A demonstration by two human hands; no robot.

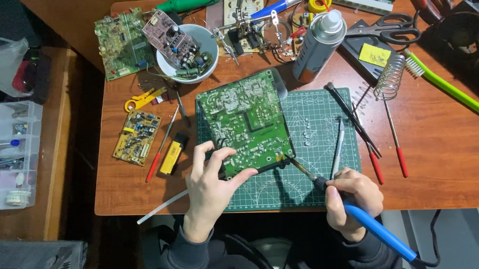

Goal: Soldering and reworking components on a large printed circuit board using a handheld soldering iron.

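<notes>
Green circuit board (245,123), crowded with pale solder joints and traces, lies partly on the green cutting mat (311,139) at the middle of your wooden table (449,154); behind it a grey spray can (318,47) lies tilted, and a square yellow label (374,54) sits on a black box just right of it. Your left hand (209,186) pinches the board's near left corner between thumb and fingers. Your right hand (351,197) is closed around the blue-handled soldering iron (354,211), its tip touching the board's near edge.

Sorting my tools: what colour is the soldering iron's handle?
Blue, seen in the head view: soldering iron in the right hand.
</notes>
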